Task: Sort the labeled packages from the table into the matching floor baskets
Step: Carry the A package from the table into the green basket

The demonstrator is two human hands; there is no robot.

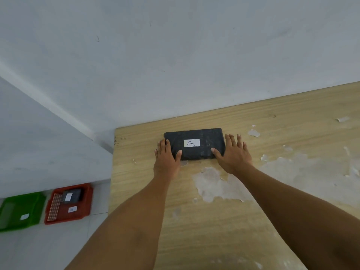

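My left hand (166, 154) and right hand (232, 152) sit flat, fingers spread, one at each end of the black package (194, 144), thumbs on top, not lifting. I read label A (191, 143). Package lies on the wooden table (253, 211), near wall. Red basket (68, 204) and green basket (20, 211) on floor, left.

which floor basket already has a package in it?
The red basket, nearer the table: a dark package with a white label lies in it. The green basket to its left shows only a small white tag, no package.
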